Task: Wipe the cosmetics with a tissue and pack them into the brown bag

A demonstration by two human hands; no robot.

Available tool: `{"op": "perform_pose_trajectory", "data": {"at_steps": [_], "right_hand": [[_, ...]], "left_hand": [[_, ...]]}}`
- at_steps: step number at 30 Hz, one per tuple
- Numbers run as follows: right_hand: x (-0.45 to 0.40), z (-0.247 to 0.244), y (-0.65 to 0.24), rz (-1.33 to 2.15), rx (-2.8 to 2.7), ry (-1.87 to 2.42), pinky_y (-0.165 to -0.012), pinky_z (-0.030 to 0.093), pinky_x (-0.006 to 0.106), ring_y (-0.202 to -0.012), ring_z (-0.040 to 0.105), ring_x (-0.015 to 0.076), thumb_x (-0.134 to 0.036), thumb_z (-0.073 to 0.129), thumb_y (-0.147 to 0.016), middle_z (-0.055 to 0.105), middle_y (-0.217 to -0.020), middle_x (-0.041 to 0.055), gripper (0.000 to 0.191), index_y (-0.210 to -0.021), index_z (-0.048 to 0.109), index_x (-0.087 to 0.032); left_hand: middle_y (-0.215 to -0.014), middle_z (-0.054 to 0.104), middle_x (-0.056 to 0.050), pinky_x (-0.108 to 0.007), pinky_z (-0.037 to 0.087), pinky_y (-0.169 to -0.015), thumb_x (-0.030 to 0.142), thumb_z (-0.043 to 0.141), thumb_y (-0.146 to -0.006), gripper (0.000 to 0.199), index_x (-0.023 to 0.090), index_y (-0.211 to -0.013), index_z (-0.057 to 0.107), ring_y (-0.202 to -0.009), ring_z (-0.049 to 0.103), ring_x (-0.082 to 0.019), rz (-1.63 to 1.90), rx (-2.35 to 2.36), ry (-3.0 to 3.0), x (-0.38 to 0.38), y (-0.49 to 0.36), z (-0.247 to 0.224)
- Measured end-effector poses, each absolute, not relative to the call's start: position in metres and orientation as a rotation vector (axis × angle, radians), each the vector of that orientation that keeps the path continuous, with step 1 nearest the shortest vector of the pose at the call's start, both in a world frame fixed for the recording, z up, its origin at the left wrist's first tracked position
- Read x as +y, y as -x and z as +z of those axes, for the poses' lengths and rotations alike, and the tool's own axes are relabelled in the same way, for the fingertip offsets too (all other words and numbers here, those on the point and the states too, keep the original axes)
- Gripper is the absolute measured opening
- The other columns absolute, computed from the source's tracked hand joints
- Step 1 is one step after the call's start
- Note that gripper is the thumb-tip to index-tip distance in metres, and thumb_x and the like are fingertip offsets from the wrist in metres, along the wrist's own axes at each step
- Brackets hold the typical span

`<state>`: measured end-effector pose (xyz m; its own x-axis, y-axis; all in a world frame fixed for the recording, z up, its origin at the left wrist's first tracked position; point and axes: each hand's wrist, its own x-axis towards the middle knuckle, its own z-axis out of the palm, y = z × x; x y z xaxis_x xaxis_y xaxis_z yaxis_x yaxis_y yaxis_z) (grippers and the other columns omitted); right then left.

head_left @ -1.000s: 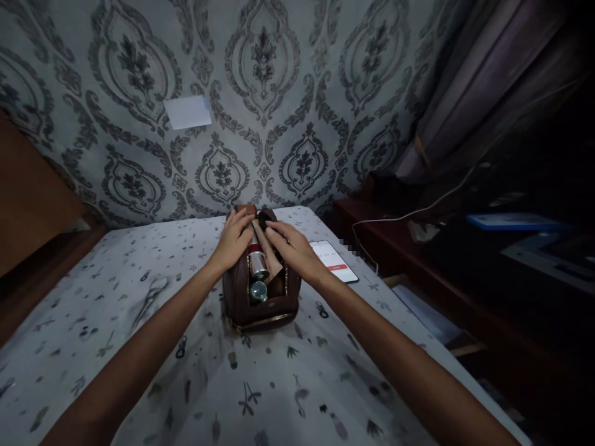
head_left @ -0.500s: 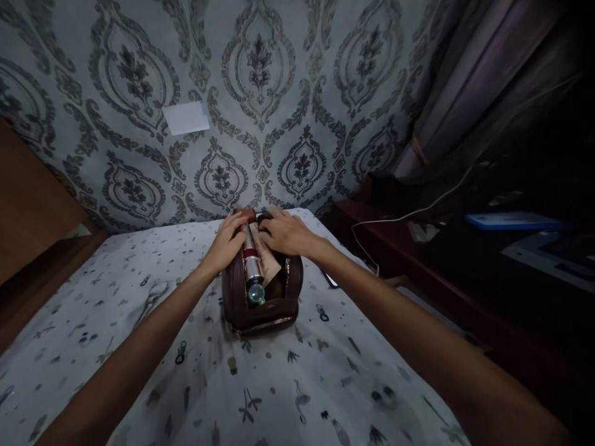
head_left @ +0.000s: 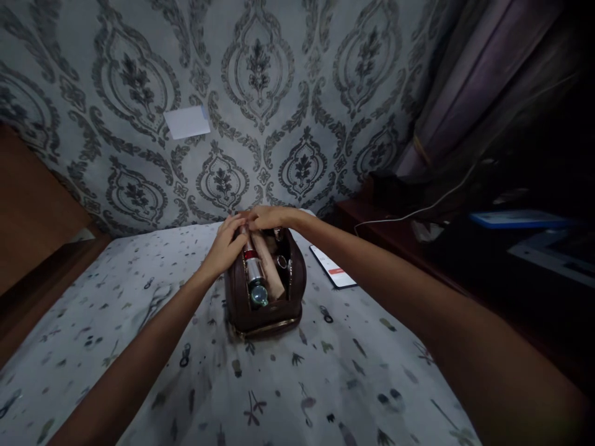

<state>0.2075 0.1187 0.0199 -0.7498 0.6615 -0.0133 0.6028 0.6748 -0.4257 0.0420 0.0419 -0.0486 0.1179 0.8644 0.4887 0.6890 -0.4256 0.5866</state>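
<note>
A dark brown zip bag (head_left: 264, 319) sits unzipped on a patterned white sheet (head_left: 199, 384). Inside it are a silver cylinder (head_left: 254, 270) with a red band, a round greenish glassy item (head_left: 259, 295), a beige flat item (head_left: 270, 272) and a small ring-shaped thing (head_left: 281, 261). My left hand (head_left: 227, 244) rests on the bag's left rim, its fingers bent at the cylinder's far end. My right hand (head_left: 267, 218) reaches over the bag's far end, fingers bent down beside the left fingertips. What the fingertips of either hand grip is hidden.
A lit phone (head_left: 335, 271) lies right of the bag, below my right forearm. Behind is a patterned wall with a white card (head_left: 187, 122). At the right are a white cable (head_left: 418, 214), a curtain and a blue-edged object (head_left: 515, 220).
My right hand has moved left, from the bag's right side to its far end near my left hand. More of the bag's inside and the phone now show.
</note>
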Motion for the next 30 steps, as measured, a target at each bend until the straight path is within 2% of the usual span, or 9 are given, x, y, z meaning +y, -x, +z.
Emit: {"op": "perform_pose_trajectory", "data": {"at_steps": [4, 9, 12, 15, 18, 22, 25, 30], "right_hand": [[0.109, 0.026, -0.218, 0.733, -2.783, 0.915, -0.060, 0.044, 0.021, -0.069, 0.056, 0.0140, -0.016, 0.061, -0.078, 0.067, -0.077, -0.0013, 0.031, -0.108, 0.068, -0.015], [0.110, 0.028, -0.219, 0.844, -2.739, 0.980, -0.060, 0.046, 0.022, -0.069, 0.056, 0.0147, -0.014, 0.064, -0.074, 0.067, -0.076, -0.0007, 0.017, -0.091, 0.066, -0.015], [0.113, 0.024, -0.221, 0.810, -2.660, 1.059, -0.054, 0.043, 0.021, -0.065, 0.055, 0.0132, -0.018, 0.057, -0.083, 0.065, -0.079, -0.0003, 0.019, -0.101, 0.063, -0.015], [0.114, 0.019, -0.225, 0.768, -2.601, 1.128, -0.052, 0.042, 0.021, -0.064, 0.054, 0.0126, -0.024, 0.050, -0.091, 0.064, -0.083, 0.0003, 0.021, -0.108, 0.060, -0.016], [0.117, 0.018, -0.222, 0.690, -2.591, 1.173, -0.058, 0.044, 0.022, -0.069, 0.057, 0.0144, -0.025, 0.050, -0.093, 0.067, -0.086, 0.0029, 0.020, -0.102, 0.065, -0.015], [0.122, 0.016, -0.210, 0.554, -2.598, 1.198, -0.070, 0.044, 0.024, -0.082, 0.061, 0.0177, -0.015, 0.050, -0.090, 0.073, -0.093, 0.0072, 0.024, -0.098, 0.071, -0.011], [0.126, 0.012, -0.204, 0.504, -2.618, 1.201, -0.071, 0.042, 0.023, -0.083, 0.062, 0.0168, -0.010, 0.051, -0.086, 0.075, -0.091, 0.0067, 0.026, -0.096, 0.075, -0.011], [0.130, 0.006, -0.207, 0.413, -2.539, 1.224, -0.075, 0.041, 0.023, -0.086, 0.061, 0.0165, -0.015, 0.045, -0.092, 0.075, -0.095, 0.0079, 0.031, -0.100, 0.075, -0.009]], "left_hand": [[-0.150, 0.055, -0.011, -0.053, 0.029, -0.124, 0.030, 0.051, -0.087, 0.045, 0.019, -0.129, 0.064, -0.147, 0.041, -0.029, 1.228, 1.519, -2.209, 0.043, -0.042, -0.050], [-0.150, 0.054, -0.011, -0.052, 0.032, -0.123, 0.032, 0.050, -0.088, 0.045, 0.019, -0.129, 0.064, -0.147, 0.041, -0.030, 1.199, 1.535, -2.221, 0.044, -0.040, -0.050], [-0.150, 0.055, -0.012, -0.051, 0.030, -0.124, 0.034, 0.049, -0.090, 0.045, 0.018, -0.129, 0.064, -0.147, 0.042, -0.028, 1.170, 1.512, -2.254, 0.045, -0.039, -0.049], [-0.153, 0.052, -0.014, -0.053, 0.023, -0.127, 0.038, 0.049, -0.091, 0.050, 0.016, -0.133, 0.062, -0.151, 0.036, -0.030, 1.081, 1.524, -2.287, 0.046, -0.039, -0.047], [-0.157, 0.048, -0.015, -0.056, 0.020, -0.128, 0.038, 0.049, -0.090, 0.055, 0.015, -0.139, 0.058, -0.153, 0.032, -0.033, 0.971, 1.536, -2.315, 0.046, -0.040, -0.045], [-0.161, 0.043, -0.014, -0.059, 0.021, -0.126, 0.037, 0.047, -0.092, 0.061, 0.015, -0.148, 0.048, -0.155, 0.026, -0.035, 0.830, 1.573, -2.337, 0.044, -0.048, -0.040], [-0.165, 0.035, -0.017, -0.062, 0.022, -0.125, 0.040, 0.045, -0.093, 0.066, 0.011, -0.152, 0.042, -0.156, 0.024, -0.037, 0.706, 1.640, -2.380, 0.040, -0.055, -0.035], [-0.167, 0.031, -0.014, -0.060, 0.019, -0.125, 0.043, 0.039, -0.096, 0.063, 0.014, -0.152, 0.042, -0.158, 0.018, -0.034, 0.598, 1.670, -2.419, 0.039, -0.060, -0.033]]}}
